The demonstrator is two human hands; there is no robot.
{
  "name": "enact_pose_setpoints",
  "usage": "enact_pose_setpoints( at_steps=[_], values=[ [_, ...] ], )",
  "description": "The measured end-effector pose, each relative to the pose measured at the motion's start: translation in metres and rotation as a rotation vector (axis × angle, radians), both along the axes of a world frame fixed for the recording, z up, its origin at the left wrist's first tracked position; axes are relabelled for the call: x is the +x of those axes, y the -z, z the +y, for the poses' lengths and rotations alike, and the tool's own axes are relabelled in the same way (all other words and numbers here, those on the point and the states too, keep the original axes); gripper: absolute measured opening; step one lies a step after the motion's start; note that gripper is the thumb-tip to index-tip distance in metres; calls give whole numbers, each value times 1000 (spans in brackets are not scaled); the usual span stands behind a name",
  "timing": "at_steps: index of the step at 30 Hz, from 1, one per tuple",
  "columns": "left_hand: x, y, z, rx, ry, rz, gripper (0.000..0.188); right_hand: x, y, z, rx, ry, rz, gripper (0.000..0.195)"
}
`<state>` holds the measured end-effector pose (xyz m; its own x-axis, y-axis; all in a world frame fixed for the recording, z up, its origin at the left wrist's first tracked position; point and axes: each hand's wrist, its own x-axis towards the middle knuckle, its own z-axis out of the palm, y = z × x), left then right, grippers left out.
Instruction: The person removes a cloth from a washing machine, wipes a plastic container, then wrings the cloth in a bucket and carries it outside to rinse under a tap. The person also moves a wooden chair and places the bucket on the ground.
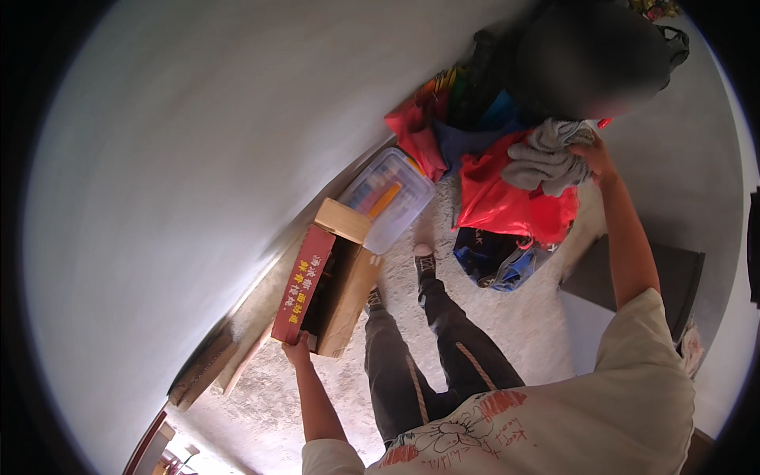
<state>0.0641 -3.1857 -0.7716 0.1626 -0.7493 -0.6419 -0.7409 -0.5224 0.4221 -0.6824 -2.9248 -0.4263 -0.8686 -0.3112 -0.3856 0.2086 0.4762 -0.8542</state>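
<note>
My left hand (298,349) grips the near end of an open cardboard box (346,297), whose red flap (304,285) bears printed writing. The box's inside is dark and its contents cannot be made out. At the upper right, my right hand (595,159) holds a bunched grey fleecy cloth (549,157). Beneath that cloth spreads a red plastic bag (496,193), on top of a blue and black bag (504,267) on the floor. A clear plastic storage box (389,202) with orange clips touches the cardboard box's far end.
Dark red and dark blue fabric (418,133) lies against the wall, by a large dark blurred object (594,59). A dark-topped cabinet (659,279) stands at the right. Flat cardboard (205,368) leans along the wall at the lower left. My feet are between the boxes and the bags.
</note>
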Motion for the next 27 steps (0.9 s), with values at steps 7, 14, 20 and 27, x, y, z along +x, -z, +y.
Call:
enact_pose_setpoints(
  at_steps=[7,14,20,27],
  values=[
    [-82,-102,23,-755,267,-226,57,14,-19,5,144,-123,141,63],
    [-202,-104,95,-16,944,464,22,93,-71,16,391,-136,383,64],
    [-291,55,153,244,1144,476,29,196,-25,88,217,-54,219,76],
    [-268,289,100,9,194,-95,84,326,157,89,-47,34,-587,64]
  ],
)
